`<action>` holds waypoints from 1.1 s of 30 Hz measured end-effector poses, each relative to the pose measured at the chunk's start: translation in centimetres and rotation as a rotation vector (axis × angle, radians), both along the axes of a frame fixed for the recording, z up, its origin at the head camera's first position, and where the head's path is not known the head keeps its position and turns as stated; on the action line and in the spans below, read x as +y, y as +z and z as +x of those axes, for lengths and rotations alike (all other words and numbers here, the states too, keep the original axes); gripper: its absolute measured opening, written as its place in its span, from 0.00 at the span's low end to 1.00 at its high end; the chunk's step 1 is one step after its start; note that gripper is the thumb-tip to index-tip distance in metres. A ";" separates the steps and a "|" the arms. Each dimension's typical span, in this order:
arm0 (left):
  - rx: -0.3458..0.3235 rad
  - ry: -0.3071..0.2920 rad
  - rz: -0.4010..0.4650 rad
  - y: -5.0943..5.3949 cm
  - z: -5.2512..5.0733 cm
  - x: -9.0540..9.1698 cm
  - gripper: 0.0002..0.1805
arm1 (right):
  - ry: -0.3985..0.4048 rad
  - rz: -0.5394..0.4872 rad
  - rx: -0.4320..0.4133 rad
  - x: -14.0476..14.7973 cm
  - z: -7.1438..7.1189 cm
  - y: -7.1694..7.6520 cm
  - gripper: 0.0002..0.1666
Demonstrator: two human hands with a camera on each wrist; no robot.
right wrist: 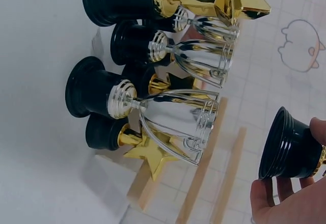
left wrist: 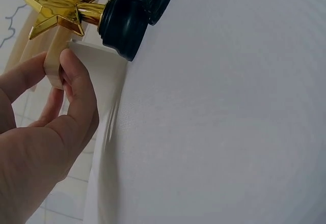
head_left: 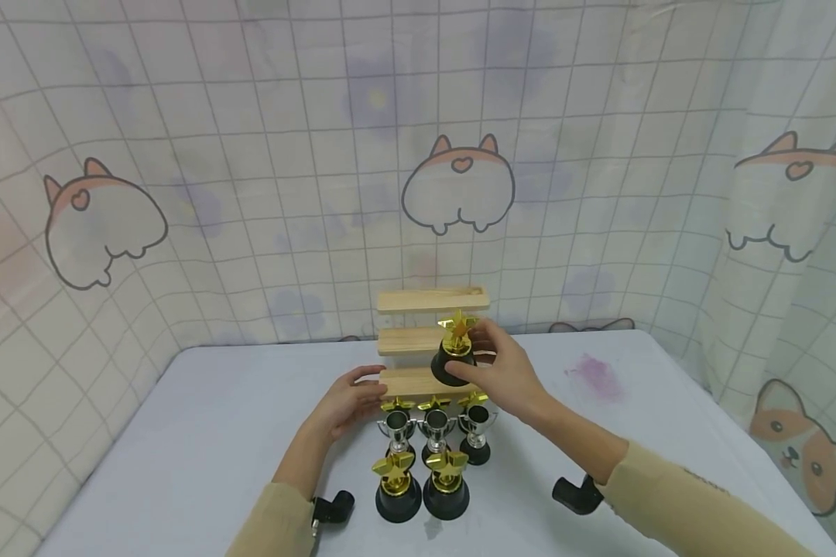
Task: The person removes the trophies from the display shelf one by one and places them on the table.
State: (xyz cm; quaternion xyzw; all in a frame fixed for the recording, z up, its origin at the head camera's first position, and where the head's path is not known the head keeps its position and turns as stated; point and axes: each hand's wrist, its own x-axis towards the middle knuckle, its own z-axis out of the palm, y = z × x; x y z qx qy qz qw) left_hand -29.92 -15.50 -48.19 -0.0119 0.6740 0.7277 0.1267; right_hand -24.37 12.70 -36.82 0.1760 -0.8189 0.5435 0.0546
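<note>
My right hand [head_left: 507, 373] grips a gold star trophy [head_left: 453, 362] by its black base, in the air before the tiered wooden shelf [head_left: 407, 340]. In the right wrist view, fingers and thumb lie around that black base [right wrist: 290, 147]; its star is mostly out of frame. My left hand [head_left: 348, 404] is at the left end of the lowest board [head_left: 411, 382]. Thumb and fingers pinch the board's end [left wrist: 55, 63] in the left wrist view. Close by stands a star trophy [left wrist: 63, 7], its star in front of the wood.
In front of the shelf stand a row of silver cup trophies [head_left: 436, 422] and, nearer, two gold star trophies [head_left: 447, 486]. More gold stars [head_left: 433, 403] show behind the cups. All are on a white-covered table [head_left: 237, 433] with a patterned curtain [head_left: 286, 193] behind.
</note>
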 end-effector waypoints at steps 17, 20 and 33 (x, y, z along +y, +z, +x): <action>0.018 0.012 -0.037 0.1 0.0 0.2 0.29 | -0.045 0.005 0.007 2.3 3.2 -0.9 0.30; 0.010 0.015 -0.034 0.2 -0.1 0.3 0.29 | -0.065 0.004 -0.016 3.0 4.0 -1.1 0.30; 0.006 0.014 -0.049 0.6 0.1 0.4 0.29 | -0.103 -0.009 -0.096 6.1 7.6 -3.7 0.32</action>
